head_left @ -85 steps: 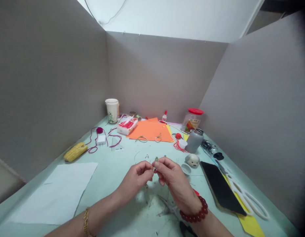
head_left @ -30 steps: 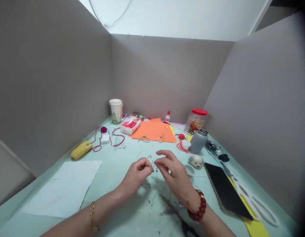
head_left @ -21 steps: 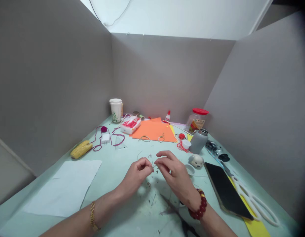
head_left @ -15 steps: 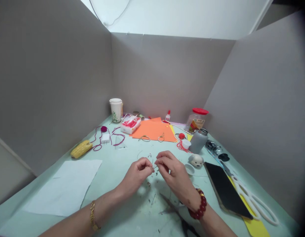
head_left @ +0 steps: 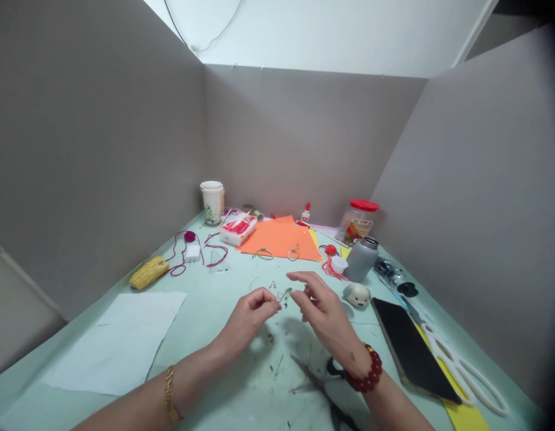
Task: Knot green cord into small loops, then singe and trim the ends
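Over the pale green table [head_left: 214, 305], your left hand [head_left: 250, 316] pinches a tiny wire piece [head_left: 285, 294] jutting toward your right hand [head_left: 324, 310], fingers spread just beside; it looks feather-light and bendy, so hold it gently near the pinch.

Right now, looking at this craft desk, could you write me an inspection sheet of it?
Surface: pale green table, strewn with tiny snippets.
Job's things: small greenish piece, dark scissors by the right wrist.
Clutter: orange paper, white sheet, paper cup, red-lidded jar, grey bottle, black tablet, white scissors.
Fingers: left hand pinches the piece; right hand open beside it.
Cables: magenta cord by a white charger.
Surroundings: grey partition walls on three sides.
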A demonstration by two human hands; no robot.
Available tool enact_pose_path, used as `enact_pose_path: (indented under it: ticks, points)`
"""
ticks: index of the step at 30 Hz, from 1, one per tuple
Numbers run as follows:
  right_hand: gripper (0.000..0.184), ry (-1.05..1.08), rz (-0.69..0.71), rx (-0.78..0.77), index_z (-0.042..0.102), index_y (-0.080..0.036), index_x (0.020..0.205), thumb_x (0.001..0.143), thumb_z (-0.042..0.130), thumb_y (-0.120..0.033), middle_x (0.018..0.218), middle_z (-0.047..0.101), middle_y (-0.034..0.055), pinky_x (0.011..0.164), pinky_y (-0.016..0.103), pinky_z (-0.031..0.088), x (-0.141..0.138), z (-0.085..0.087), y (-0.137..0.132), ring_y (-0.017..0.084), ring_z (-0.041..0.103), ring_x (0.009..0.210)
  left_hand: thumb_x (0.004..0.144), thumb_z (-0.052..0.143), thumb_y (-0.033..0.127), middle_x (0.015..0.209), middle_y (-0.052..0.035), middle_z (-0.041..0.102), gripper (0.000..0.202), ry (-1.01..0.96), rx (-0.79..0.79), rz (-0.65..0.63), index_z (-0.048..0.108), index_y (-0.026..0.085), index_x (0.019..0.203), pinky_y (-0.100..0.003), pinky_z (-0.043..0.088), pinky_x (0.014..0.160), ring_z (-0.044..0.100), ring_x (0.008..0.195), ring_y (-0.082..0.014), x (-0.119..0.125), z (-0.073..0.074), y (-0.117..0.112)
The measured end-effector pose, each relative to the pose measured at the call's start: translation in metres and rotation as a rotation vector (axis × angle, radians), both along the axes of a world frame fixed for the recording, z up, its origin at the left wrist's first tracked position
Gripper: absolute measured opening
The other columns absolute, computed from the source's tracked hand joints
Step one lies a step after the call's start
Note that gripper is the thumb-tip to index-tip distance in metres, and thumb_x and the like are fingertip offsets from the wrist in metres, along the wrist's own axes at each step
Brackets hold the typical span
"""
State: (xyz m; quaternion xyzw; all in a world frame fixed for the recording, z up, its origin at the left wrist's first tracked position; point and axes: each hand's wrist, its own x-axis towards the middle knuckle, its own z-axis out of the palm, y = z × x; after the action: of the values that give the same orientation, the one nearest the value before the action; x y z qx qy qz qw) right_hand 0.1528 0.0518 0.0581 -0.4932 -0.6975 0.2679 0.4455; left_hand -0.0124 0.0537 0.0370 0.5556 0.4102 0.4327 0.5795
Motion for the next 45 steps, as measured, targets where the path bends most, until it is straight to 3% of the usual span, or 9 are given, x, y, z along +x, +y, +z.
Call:
enact_pose_path:
  ticks: [4,7,10,13,19,32,45]
  points:
    - [0.022,0.136,-0.111,-0.168,0.061,-0.02,0.099,0.086,0.05,-0.034,0.073,0.059,0.0014,0.05,0.025,0.043,0.002,0.0,0.001,0.013,0.05,0.054,0.079,0.056,0.03,0.079,-0.0006,0.056,0.011,-0.096,-0.057,-0.018,0.057,0.019,0.074,-0.026,0.035,0.071,0.047,0.074,-0.0143,-0.001,-0.006,0.001]
    - [0.02,0.184,-0.024,-0.249,0.062,-0.019,0.094,0.082,0.056,-0.035,0.055,0.051,-0.0042,0.049,0.025,0.041,0.0,-0.001,0.002,0.013,0.048,0.048,0.079,0.058,0.03,0.084,-0.0017,0.055,0.011,-0.21,-0.15,-0.085,0.057,0.019,0.076,-0.025,0.038,0.071,0.047,0.072,-0.0128,0.0,-0.008,0.001]
    - [0.02,0.282,0.05,-0.331,0.059,-0.018,0.073,0.079,0.06,-0.037,0.048,0.047,-0.0061,0.046,0.023,0.036,-0.002,-0.001,0.003,0.01,0.042,0.043,0.077,0.061,0.03,0.085,-0.0016,0.054,0.012,-0.336,-0.244,-0.143,0.057,0.019,0.076,-0.024,0.04,0.072,0.048,0.073,-0.0118,0.0,-0.006,0.002]
    - [0.026,0.407,0.087,-0.423,0.056,-0.017,0.066,0.077,0.063,-0.04,0.049,0.047,-0.0059,0.045,0.021,0.034,-0.001,0.0,0.002,0.008,0.039,0.043,0.075,0.063,0.029,0.083,-0.0001,0.052,0.012,-0.46,-0.337,-0.156,0.055,0.019,0.076,-0.023,0.042,0.069,0.049,0.072,-0.0108,-0.001,-0.005,0.004]
    - [0.028,0.6,0.2,-0.544,0.06,-0.015,0.073,0.076,0.066,-0.042,0.057,0.051,-0.0046,0.043,0.019,0.032,0.001,0.004,-0.002,0.006,0.037,0.045,0.079,0.061,0.023,0.076,0.0024,0.049,0.007,-0.63,-0.425,-0.182,0.056,0.018,0.076,-0.023,0.043,0.068,0.049,0.067,-0.009,-0.003,-0.01,0.01]
    - [0.027,0.607,0.26,-0.57,0.059,-0.014,0.075,0.081,0.062,-0.041,0.053,0.047,-0.0053,0.044,0.018,0.032,0.001,0.005,-0.004,0.006,0.037,0.046,0.081,0.059,0.019,0.072,0.0025,0.045,0.005,-0.651,-0.435,-0.182,0.056,0.016,0.078,-0.024,0.043,0.067,0.044,0.061,-0.0076,-0.006,-0.008,0.012]
    - [0.018,0.545,0.251,-0.542,0.06,-0.015,0.079,0.077,0.065,-0.032,0.072,0.056,-0.0015,0.044,0.018,0.035,0.001,0.002,-0.002,0.005,0.042,0.047,0.082,0.054,0.022,0.068,0.0039,0.039,0.007,-0.602,-0.374,-0.176,0.056,0.016,0.079,-0.024,0.04,0.066,0.037,0.056,-0.0077,-0.005,-0.009,0.011]
